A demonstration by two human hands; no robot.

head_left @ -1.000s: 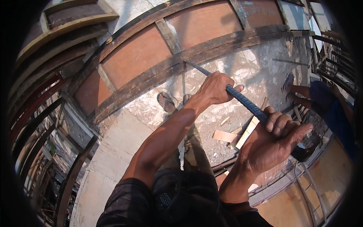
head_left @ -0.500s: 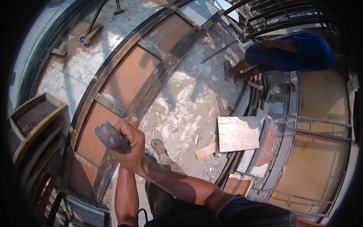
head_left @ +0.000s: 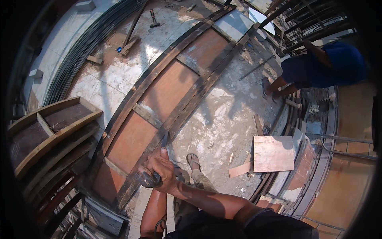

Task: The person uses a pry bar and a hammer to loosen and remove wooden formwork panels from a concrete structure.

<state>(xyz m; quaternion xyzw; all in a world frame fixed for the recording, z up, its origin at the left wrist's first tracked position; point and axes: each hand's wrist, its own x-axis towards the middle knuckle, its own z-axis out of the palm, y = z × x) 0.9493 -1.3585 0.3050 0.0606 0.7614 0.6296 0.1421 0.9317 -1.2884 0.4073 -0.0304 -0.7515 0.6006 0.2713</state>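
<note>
My right hand [head_left: 166, 172] is closed round a dark metal tool [head_left: 147, 180], which looks like a claw hammer gripped close to its head. Its thumb points up, and beyond it a slim grey metal tip [head_left: 165, 138] juts out; I cannot tell whether it belongs to the same tool. From below, my left forearm [head_left: 153, 213] reaches up under the right wrist, and the left fingers are hidden behind the right hand. Both hands are over the near part of a long curved wooden frame [head_left: 175, 117] with reddish-brown panels between its rails and crosspieces.
Stacked curved wooden frames [head_left: 57, 139] stand at left, below a bundle of dark rods [head_left: 85, 47]. Another hammer [head_left: 154, 24] lies on the far floor. Right of my feet are a plywood square [head_left: 273, 153] and stacked timber. A person in blue [head_left: 318, 65] stands at far right.
The view has swung left, so the scene sits farther right. My hands have come lower and nearer my body, and the tool's pronged end has turned downward.
</note>
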